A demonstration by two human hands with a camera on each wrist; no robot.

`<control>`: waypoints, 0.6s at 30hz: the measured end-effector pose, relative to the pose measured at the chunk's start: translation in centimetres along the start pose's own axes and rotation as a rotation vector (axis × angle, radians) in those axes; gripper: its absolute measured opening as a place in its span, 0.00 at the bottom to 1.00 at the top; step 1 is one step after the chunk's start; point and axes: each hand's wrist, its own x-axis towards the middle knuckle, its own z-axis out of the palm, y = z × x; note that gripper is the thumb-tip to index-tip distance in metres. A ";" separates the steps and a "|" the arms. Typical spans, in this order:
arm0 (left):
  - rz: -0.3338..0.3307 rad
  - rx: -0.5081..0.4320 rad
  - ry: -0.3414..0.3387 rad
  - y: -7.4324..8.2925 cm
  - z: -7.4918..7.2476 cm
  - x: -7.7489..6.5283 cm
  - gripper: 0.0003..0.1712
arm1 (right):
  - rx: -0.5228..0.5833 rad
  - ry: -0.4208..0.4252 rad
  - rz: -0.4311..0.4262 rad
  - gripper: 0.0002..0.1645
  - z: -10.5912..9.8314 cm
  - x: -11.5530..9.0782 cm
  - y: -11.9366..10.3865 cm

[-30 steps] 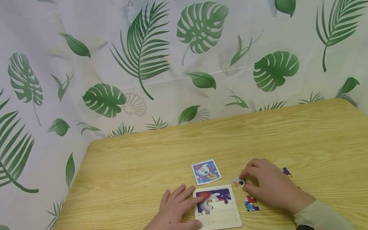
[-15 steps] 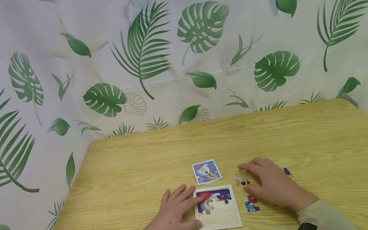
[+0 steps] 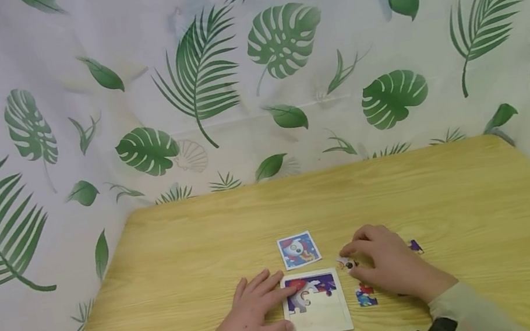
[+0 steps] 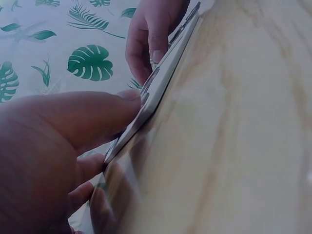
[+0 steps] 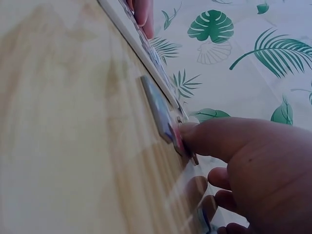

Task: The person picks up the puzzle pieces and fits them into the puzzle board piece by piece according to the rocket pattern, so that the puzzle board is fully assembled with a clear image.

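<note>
My left hand (image 3: 256, 315) lies with fingers spread over the left side of a square puzzle tray (image 3: 325, 323), its index fingertip on the fitted pieces and its thumb at the lower left edge. Those fitted pieces (image 3: 298, 300) fill the tray's top and left; bare board shows in the rest. Right of the tray, my right hand (image 3: 388, 262) pinches a white puzzle piece (image 3: 347, 264) with a black spot between thumb and index finger, low over the table. Just below that hand lies a blue and red puzzle piece (image 3: 365, 295). In the left wrist view, my left thumb (image 4: 112, 109) presses the tray's edge.
A small picture card (image 3: 299, 249) of a white cartoon figure lies behind the tray. A purple puzzle piece (image 3: 415, 246) sits beyond my right hand, which partly covers another dark piece. The wooden table (image 3: 191, 231) meets a leaf-patterned cloth (image 3: 241, 152) at its back.
Half a second ago my right index finger was lifted off the white piece; now it has come back down to pinch it. My left hand stays on the tray. The head view has tilted slightly.
</note>
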 end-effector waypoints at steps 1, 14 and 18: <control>0.004 -0.002 0.004 0.1 0.2 0.1 0.36 | -0.005 0.003 0.001 0.15 -0.1 -0.1 0.1; -0.011 0.025 0.003 0.2 0.1 -0.2 0.37 | 0.067 -0.011 0.106 0.14 0.0 0.4 -0.5; -0.014 0.031 0.005 -0.1 -0.1 -0.1 0.37 | 0.156 -0.034 0.153 0.18 -0.1 0.7 -1.3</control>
